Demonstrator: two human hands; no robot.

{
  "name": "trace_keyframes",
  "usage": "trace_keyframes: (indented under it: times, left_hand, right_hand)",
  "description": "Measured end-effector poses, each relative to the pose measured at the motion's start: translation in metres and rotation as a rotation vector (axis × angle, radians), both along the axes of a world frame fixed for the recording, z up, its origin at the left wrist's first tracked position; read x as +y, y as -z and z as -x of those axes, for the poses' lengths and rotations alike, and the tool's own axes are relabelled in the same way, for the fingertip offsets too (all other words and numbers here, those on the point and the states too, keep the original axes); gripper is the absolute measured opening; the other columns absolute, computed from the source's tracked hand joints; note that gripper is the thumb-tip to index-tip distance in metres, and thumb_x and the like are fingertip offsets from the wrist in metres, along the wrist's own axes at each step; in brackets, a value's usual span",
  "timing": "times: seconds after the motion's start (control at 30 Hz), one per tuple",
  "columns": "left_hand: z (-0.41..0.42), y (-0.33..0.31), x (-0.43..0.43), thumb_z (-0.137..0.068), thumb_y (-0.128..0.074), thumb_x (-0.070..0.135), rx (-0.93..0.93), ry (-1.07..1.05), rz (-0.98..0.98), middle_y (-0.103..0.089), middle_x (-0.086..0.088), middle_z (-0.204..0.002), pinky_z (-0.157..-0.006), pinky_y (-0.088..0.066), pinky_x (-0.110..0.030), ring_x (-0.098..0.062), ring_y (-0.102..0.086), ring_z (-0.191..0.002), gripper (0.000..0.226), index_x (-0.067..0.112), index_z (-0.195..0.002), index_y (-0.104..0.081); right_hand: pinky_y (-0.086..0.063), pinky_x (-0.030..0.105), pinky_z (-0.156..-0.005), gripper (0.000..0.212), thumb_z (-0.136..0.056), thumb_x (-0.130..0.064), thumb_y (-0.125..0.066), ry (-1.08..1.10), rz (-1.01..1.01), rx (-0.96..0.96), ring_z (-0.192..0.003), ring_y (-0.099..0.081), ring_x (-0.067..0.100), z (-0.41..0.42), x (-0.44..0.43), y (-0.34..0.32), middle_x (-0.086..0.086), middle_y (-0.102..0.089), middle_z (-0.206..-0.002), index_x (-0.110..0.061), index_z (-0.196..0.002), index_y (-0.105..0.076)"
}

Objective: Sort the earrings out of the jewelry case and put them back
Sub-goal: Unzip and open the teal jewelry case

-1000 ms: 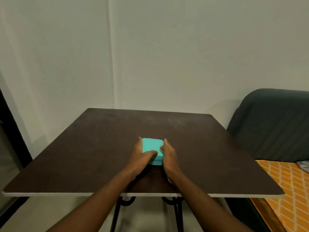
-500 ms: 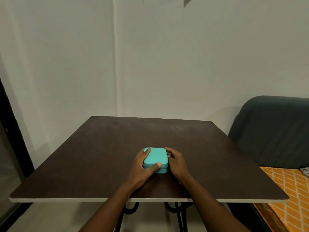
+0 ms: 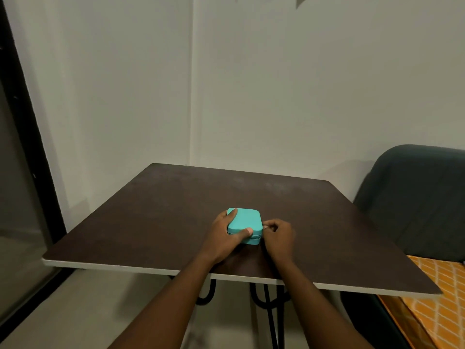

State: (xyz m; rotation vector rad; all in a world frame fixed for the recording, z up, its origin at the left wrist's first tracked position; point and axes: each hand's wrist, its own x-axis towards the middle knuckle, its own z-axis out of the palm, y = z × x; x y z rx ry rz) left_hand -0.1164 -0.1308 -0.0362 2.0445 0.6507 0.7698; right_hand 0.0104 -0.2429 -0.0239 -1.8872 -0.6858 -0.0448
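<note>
A small teal jewelry case (image 3: 247, 219) with rounded corners lies closed on the dark brown table (image 3: 156, 217), near the front edge. My left hand (image 3: 224, 235) grips the case from its left side, thumb on the front wall and a finger over the far left corner. My right hand (image 3: 279, 235) is at the case's right side, its fingers curled and pinching something small and pale at the zip line, probably the zipper pull. No earrings are visible; the inside of the case is hidden.
A dark green chair back (image 3: 415, 197) stands to the right of the table, with an orange patterned cloth (image 3: 432, 298) below it. Plain walls rise behind. A dark door frame (image 3: 22, 122) runs down the left. Black metal table legs (image 3: 266, 298) show under the front edge.
My right hand has left the case's side wall and curled into a pinch at the right edge of the zip line. My left hand keeps its hold. The camera view shifted slightly.
</note>
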Motion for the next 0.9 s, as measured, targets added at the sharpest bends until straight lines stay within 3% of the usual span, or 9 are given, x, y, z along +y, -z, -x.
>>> trace_keyframes:
  times: [0.1, 0.23, 0.43, 0.57, 0.73, 0.83, 0.9]
  left_hand:
    - [-0.001, 0.003, 0.0, -0.08, -0.071, 0.062, 0.008, 0.001, -0.005, -0.035, 0.0, -0.157, -0.108, -0.048, -0.04, -0.018, -0.041, -0.136, 0.09, 0.026, -0.154, -0.036]
    - [-0.004, 0.006, 0.0, -0.078, -0.072, 0.064, -0.01, 0.015, 0.016, -0.037, 0.0, -0.156, -0.106, -0.05, -0.041, -0.019, -0.043, -0.134, 0.09, 0.027, -0.152, -0.037]
    - [-0.004, 0.01, 0.006, -0.081, -0.073, 0.058, -0.029, -0.009, -0.001, -0.038, 0.0, -0.155, -0.105, -0.051, -0.039, -0.018, -0.044, -0.132, 0.085, 0.026, -0.152, -0.038]
    - [-0.003, 0.011, 0.007, -0.082, -0.073, 0.057, -0.037, -0.017, -0.016, -0.039, -0.001, -0.155, -0.106, -0.05, -0.039, -0.018, -0.045, -0.133, 0.084, 0.025, -0.151, -0.039]
    - [-0.004, 0.011, 0.008, -0.079, -0.071, 0.063, -0.032, 0.005, 0.008, -0.04, 0.001, -0.154, -0.106, -0.051, -0.04, -0.018, -0.046, -0.132, 0.087, 0.027, -0.151, -0.04]
    - [-0.003, 0.012, 0.005, -0.079, -0.073, 0.055, -0.072, 0.02, 0.024, -0.04, 0.003, -0.15, -0.104, -0.052, -0.039, -0.018, -0.045, -0.131, 0.085, 0.025, -0.15, -0.038]
    - [0.001, 0.01, 0.001, -0.078, -0.073, 0.042, -0.123, 0.01, 0.023, -0.042, 0.004, -0.139, -0.098, -0.054, -0.037, -0.018, -0.047, -0.127, 0.071, 0.03, -0.14, -0.041]
  right_hand:
    - [-0.06, 0.031, -0.069, 0.013, -0.088, -0.004, -0.061, 0.036, -0.015, 0.027, -0.075, -0.066, 0.012, 0.007, -0.009, 0.002, 0.004, -0.071, -0.08, -0.008, -0.085, -0.073]
    - [-0.053, 0.019, -0.061, 0.014, -0.088, -0.004, -0.06, 0.043, -0.016, 0.06, -0.076, -0.066, 0.013, 0.016, -0.021, 0.001, 0.001, -0.068, -0.076, -0.011, -0.08, -0.07]
    - [-0.05, 0.013, -0.054, 0.015, -0.089, -0.009, -0.061, -0.002, -0.069, 0.06, -0.071, -0.066, 0.013, 0.028, -0.026, 0.006, 0.0, -0.068, -0.074, -0.01, -0.077, -0.069]
    - [-0.057, 0.02, -0.061, 0.013, -0.089, -0.013, -0.067, -0.178, -0.11, 0.063, -0.07, -0.068, 0.019, 0.026, -0.025, 0.009, 0.001, -0.071, -0.071, -0.012, -0.077, -0.073]
    - [-0.058, 0.023, -0.079, 0.01, -0.091, -0.014, -0.069, -0.497, -0.124, 0.192, -0.089, -0.071, 0.017, 0.025, -0.028, 0.008, 0.0, -0.077, -0.09, -0.009, -0.092, -0.077]
    - [-0.057, 0.023, -0.069, 0.015, -0.093, -0.008, -0.062, -0.347, -0.253, 0.184, -0.084, -0.069, 0.019, 0.024, -0.031, 0.009, 0.007, -0.073, -0.085, -0.004, -0.085, -0.074]
    - [-0.056, 0.019, -0.068, 0.012, -0.092, -0.002, -0.06, -0.244, -0.295, 0.105, -0.094, -0.066, 0.015, 0.026, -0.033, 0.009, 0.004, -0.067, -0.1, -0.01, -0.098, -0.067]
